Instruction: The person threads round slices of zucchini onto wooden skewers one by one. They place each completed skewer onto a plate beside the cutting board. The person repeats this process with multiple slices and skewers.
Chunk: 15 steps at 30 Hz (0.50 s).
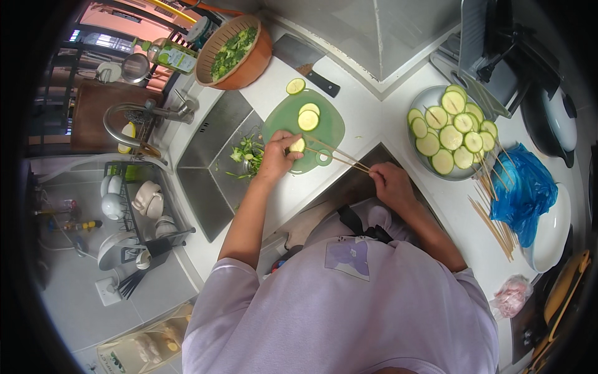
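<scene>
My left hand [275, 158] pinches a zucchini slice [297, 145] over the front of a green cutting board [285, 114]. My right hand [393, 183] grips the near ends of two thin wooden skewers [340, 159]. One skewer's tip meets the slice; whether it has pierced it I cannot tell. The other passes just behind the slice. Two overlapping zucchini slices [308, 120] lie on the board, and another slice [295, 86] rests at its far edge. To the right, a round plate [417, 156] holds several skewered zucchini slices [451, 137].
Behind the board lies a cleaver [322, 83]. An orange basket [254, 70] of broccoli stands beside the sink [201, 191], which contains green trimmings [250, 156]. Loose skewers [495, 229], a blue plastic bag [523, 196] and a white dish [553, 224] occupy the right counter.
</scene>
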{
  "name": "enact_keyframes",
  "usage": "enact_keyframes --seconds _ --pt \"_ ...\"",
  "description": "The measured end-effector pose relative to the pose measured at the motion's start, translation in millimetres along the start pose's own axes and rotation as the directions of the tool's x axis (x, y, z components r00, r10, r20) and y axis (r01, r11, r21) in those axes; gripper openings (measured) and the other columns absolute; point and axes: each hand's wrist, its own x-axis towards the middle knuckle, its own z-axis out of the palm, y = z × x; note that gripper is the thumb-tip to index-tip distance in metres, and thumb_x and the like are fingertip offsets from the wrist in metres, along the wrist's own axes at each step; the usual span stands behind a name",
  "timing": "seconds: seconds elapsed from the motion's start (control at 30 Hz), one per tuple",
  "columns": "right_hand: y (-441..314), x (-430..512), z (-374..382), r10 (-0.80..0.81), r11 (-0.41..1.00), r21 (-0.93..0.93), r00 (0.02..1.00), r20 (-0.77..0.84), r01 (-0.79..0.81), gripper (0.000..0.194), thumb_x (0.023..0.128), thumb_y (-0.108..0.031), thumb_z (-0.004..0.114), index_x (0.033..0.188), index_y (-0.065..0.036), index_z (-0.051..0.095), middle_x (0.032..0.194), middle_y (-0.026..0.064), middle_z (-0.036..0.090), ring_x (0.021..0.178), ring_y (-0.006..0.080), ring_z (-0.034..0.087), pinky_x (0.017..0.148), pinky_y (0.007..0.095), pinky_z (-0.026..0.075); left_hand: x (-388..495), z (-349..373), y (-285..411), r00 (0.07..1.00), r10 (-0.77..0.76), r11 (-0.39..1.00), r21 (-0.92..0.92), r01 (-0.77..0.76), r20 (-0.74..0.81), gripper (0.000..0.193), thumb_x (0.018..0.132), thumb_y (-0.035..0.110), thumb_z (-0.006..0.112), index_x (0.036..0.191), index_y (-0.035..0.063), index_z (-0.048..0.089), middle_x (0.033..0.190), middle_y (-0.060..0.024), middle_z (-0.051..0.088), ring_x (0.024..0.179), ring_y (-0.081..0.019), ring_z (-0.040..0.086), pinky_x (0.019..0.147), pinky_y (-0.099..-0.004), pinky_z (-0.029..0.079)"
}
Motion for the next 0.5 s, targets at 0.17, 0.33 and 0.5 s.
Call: enact_keyframes --seconds 0.17,0.33,0.5 --pt "-2 1 1 0.012 1.000 0.001 1.000 0.019 -0.012 0.004 0.079 -0.007 0.061 0.083 -0.006 0.061 0.073 0.0116 0.056 0.069 0.0319 0.058 0.061 0.0400 0.046 -1 0 0 1.000 0.016 1.000 0.016 -0.016 -0.003 0.048 0.065 0.000 0.077 0.111 0.0055 0.065 0.097 -0.0093 0.056 0.079 -0.0212 0.055 0.067 -0.0313 0.047" --pt "-8 7 9 0.005 1.000 0.015 1.000 0.001 -0.005 0.004 0.078 -0.006 0.062 0.081 -0.007 0.060 0.074 0.0110 0.055 0.068 0.0320 0.057 0.060 0.0403 0.046 0 -1 0 1.000 0.010 1.000 0.000 -0.010 0.016 0.048 0.067 -0.005 0.075 0.113 0.0030 0.064 0.099 -0.0070 0.054 0.083 -0.0174 0.055 0.070 -0.0277 0.047" --pt "-15 9 8 -0.027 0.998 -0.061 1.000 -0.011 0.026 0.003 0.079 -0.010 0.062 0.080 -0.009 0.058 0.076 0.0093 0.055 0.066 0.0317 0.058 0.058 0.0407 0.047 -1 -1 2 0.999 -0.002 1.000 -0.024 0.001 -0.032 0.050 0.064 -0.005 0.077 0.112 0.0015 0.064 0.094 -0.0045 0.056 0.081 -0.0147 0.055 0.071 -0.0257 0.047"
